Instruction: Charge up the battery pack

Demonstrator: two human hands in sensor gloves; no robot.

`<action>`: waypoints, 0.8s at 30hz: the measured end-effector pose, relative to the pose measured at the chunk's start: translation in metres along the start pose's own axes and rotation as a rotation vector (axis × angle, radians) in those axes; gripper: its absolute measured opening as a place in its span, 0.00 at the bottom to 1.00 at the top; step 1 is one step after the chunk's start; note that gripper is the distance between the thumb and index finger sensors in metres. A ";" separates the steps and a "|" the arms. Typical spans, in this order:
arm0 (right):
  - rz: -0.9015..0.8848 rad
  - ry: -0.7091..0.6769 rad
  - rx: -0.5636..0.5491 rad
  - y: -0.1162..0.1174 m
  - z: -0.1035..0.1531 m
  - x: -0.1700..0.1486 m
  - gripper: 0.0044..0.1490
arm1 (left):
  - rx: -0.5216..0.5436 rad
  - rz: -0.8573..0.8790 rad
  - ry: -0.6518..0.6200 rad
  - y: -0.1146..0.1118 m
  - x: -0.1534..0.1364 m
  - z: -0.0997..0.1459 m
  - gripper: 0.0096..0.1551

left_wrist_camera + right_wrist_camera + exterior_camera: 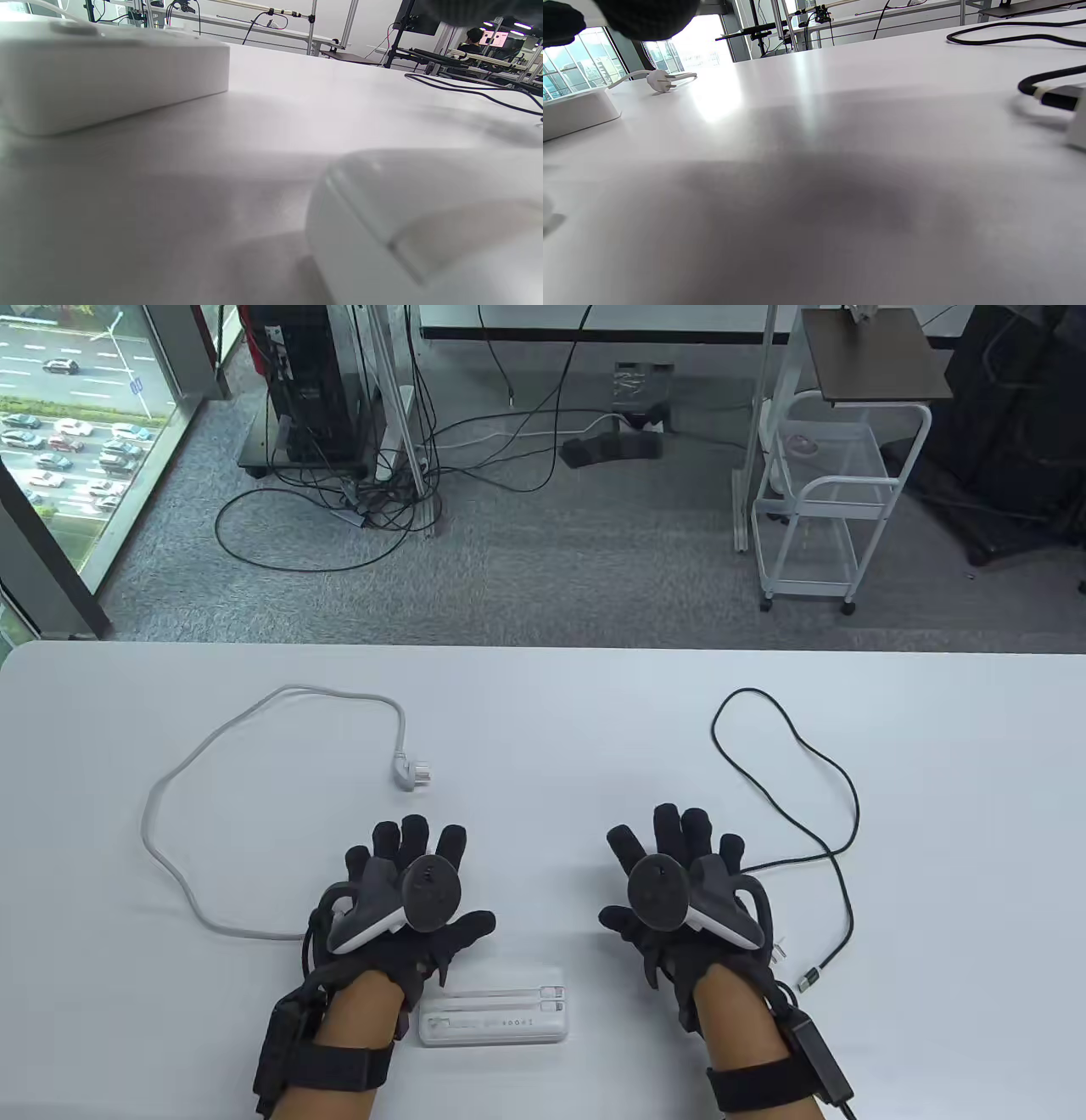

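The white battery pack lies flat near the table's front edge, between my wrists. My left hand rests palm down just above and left of it, fingers spread and holding nothing. My right hand rests palm down to the pack's upper right, fingers spread and also empty. A black cable loops on the right, its USB connector lying beside my right wrist. The right wrist view shows the black cable's plug at a white block on the right edge, and the pack at left.
A white mains cable curves on the left, its plug lying just beyond my left fingertips. The other end runs under my left hand. The left wrist view shows two blurred white bodies close up. The table's far edge drops to the floor.
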State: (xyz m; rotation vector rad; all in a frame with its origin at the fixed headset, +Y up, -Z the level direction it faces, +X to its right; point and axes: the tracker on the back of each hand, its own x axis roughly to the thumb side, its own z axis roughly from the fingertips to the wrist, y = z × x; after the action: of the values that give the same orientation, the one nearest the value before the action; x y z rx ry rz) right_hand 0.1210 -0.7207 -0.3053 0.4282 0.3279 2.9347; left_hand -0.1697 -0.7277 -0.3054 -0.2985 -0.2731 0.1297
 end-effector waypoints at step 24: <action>0.009 0.004 0.002 -0.003 0.005 -0.003 0.56 | 0.085 0.026 0.007 0.011 -0.009 0.005 0.65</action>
State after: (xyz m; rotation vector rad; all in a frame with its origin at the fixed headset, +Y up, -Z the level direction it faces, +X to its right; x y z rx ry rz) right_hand 0.1259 -0.7171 -0.3022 0.4248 0.3299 2.9450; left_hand -0.1807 -0.7172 -0.3060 -0.2184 -0.2564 0.1652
